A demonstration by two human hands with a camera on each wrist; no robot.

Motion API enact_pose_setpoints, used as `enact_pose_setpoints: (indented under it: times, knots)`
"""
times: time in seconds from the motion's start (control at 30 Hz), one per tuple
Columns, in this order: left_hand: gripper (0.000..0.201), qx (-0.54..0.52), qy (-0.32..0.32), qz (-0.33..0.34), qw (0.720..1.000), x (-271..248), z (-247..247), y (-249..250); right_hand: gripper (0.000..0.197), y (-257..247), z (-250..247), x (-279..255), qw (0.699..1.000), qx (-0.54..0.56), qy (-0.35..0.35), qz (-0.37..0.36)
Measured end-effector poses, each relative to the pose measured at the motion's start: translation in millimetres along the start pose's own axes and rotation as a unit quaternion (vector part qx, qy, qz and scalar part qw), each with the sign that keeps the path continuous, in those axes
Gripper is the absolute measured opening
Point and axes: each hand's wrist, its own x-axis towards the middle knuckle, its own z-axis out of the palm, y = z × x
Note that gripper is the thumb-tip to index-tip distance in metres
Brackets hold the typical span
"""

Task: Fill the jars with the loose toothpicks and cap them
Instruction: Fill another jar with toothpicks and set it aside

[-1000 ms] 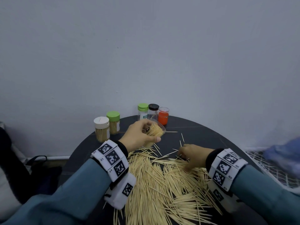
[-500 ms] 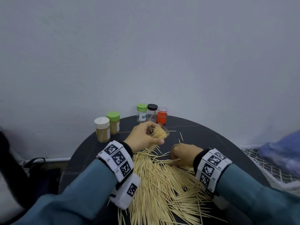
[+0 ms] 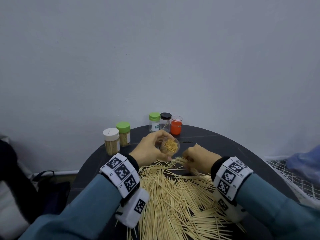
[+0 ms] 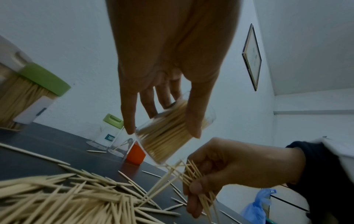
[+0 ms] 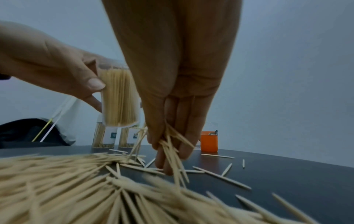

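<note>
1. Roughly midway by the look of it: two capped jars packed with toothpicks at the left rear of the table, so those count as done.
2. Open clear jar held up off the table, tilted, already crammed nearly full; left hand wrapped around it, thumb and fingers curled on the wall.
3. Right hand just beside and below the jar mouth, fingers closed together on a small bunch of toothpicks (a few sticking out crooked).
4. Still loads left: big loose pile spread over the near half of the table, plus strays near the back edge.
5. Three more jars at the rear: green-lidded jar, black-lidded jar, orange jar, the clear ones looking mostly empty (hard to tell about the orange one).
6. Round dark tabletop against a plain pale wall; framed picture on a side wall, white mesh and a blue bag off to the right, dark bag on the floor to the left.
</note>
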Motion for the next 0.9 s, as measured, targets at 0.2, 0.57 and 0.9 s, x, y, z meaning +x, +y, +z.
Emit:
enact_pose_setpoints:
  times: [0.2,0.57,0.9]
  knots:
    - [0.054,-0.001,0.038,-0.02,0.999,3,-2,-3,0.017,7,-8,5,0.992,0.126,0.022,-0.015]
    - [0.054,-0.009,0.034,-0.038,0.999,2,-1,-5,0.011,21,-20,4,0.877,0.474,0.036,-0.068]
    - [0.048,0.019,-0.015,-0.054,0.998,0,5,-6,0.013,5,-41,0,0.812,0.549,0.131,-0.148]
